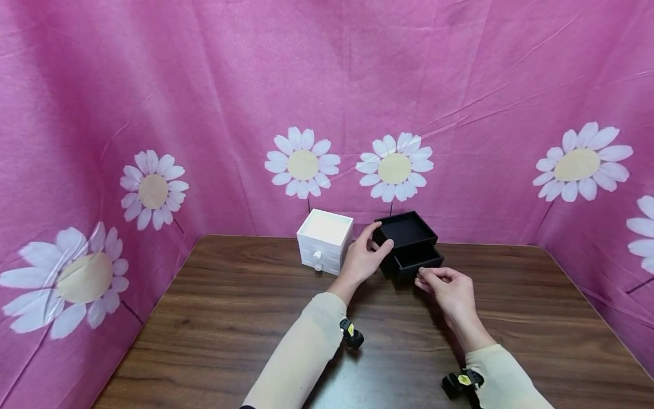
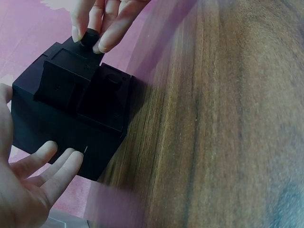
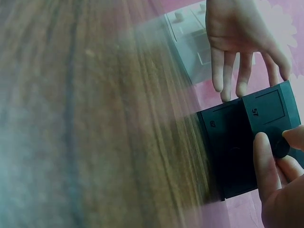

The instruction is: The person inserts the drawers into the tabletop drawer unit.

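Observation:
A small black drawer box stands towards the back of the table, with a shallow tray on top. Its upper drawer is partly pulled out, and the lower one sits closed beneath. With thumb and fingertips my right hand pinches the round black knob of the upper drawer. My left hand rests against the box's left side, fingers fairly straight and spread, thumb near the top edge. In the right wrist view, raised numerals show on both drawer fronts.
A white drawer box with two round knobs stands just left of the black one, close to my left hand. The wooden table meets a pink curtain printed with daisies at its back and sides.

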`<state>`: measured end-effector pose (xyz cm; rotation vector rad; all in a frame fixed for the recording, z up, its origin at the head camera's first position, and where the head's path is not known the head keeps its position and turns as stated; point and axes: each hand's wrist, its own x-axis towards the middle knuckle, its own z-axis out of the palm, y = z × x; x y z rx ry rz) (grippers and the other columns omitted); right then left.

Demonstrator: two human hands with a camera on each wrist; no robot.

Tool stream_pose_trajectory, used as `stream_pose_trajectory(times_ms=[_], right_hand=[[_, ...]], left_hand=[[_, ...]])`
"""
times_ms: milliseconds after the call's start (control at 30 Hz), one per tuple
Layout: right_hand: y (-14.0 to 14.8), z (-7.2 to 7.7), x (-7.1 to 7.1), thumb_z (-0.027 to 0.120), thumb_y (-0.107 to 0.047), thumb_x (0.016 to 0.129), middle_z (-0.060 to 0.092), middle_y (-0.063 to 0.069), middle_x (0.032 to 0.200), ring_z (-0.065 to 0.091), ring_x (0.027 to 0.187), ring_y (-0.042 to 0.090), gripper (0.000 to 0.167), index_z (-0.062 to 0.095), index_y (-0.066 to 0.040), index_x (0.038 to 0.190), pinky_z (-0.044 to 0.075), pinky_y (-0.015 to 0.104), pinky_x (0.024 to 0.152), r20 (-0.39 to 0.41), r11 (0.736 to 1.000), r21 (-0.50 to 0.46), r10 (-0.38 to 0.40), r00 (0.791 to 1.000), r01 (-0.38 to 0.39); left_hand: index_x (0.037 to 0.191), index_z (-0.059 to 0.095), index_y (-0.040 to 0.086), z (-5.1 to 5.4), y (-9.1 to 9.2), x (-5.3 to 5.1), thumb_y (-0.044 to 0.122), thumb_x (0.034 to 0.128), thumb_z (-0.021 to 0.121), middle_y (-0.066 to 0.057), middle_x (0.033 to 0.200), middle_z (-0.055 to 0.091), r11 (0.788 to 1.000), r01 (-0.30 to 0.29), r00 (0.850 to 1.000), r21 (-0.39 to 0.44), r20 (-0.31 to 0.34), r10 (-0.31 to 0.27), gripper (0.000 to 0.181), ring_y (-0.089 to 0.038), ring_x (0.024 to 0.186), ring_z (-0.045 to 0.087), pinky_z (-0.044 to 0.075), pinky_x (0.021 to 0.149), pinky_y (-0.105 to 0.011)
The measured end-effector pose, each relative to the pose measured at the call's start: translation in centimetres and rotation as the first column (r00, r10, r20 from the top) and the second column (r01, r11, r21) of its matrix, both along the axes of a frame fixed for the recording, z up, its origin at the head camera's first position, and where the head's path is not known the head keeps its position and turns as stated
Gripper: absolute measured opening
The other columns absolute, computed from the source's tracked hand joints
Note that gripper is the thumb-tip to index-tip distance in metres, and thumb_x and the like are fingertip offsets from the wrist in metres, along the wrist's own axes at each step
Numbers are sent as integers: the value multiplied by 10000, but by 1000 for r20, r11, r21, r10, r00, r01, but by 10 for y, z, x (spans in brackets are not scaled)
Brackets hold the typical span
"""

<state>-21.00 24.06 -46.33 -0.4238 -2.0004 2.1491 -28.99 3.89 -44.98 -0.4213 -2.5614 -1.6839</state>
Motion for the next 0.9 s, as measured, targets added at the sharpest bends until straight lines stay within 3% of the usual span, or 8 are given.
stream_pose_trajectory(times_ms=[433, 900], right_hand=[[-1, -1, -7, 708, -26, 1027, 791, -66, 782, 784, 746, 49, 235, 671, 152, 1176, 666, 260, 764, -12, 999, 45, 17, 1000, -16], [-6, -1, -16, 727, -12, 1009, 785, -57, 762, 791, 736, 83, 151, 709, 111, 1095, 672, 289, 770, -36, 999, 36, -15, 999, 17]], left_hand=[[1573, 538, 350, 0, 0, -1, 490, 1021, 687, -34, 948, 709, 1000, -18, 999, -3, -38, 18, 589, -92, 801, 621, 497, 693, -244], [1565, 546, 353, -2, 1, -2, 497, 1020, 689, -8, 957, 693, 1000, -18, 999, 2, -36, 18, 581, -65, 813, 615, 499, 703, -242]])
